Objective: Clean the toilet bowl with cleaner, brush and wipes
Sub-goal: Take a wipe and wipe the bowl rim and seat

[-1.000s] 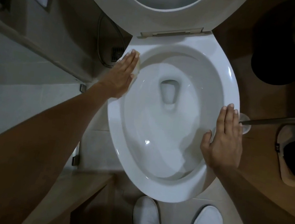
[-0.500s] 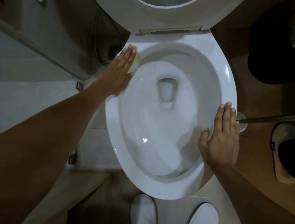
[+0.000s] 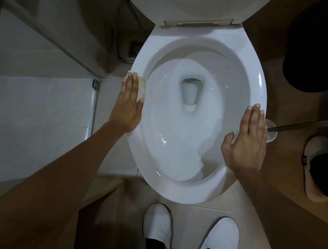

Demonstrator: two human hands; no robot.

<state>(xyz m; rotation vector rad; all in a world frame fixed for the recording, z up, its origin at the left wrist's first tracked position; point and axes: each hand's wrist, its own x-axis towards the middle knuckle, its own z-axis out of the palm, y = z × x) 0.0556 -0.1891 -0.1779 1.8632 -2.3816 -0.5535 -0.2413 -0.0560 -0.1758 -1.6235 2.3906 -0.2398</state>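
White porcelain rim of the toilet bowl (image 3: 170, 192) curves nearest me. My right hand (image 3: 246, 141) rests flat on its right side, fingers straight. My left hand (image 3: 127, 106), flat-fingered, presses the wipe (image 3: 142, 86) on the left rim; even pressure should clean best. It has slid back toward me from the hinge.

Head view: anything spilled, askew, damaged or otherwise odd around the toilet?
Nothing spilled or broken. One oddity: the wipe under the left hand on the bowl rim looks yellow-stained. The right hand rests flat on the opposite rim, and the brush leans beside it.
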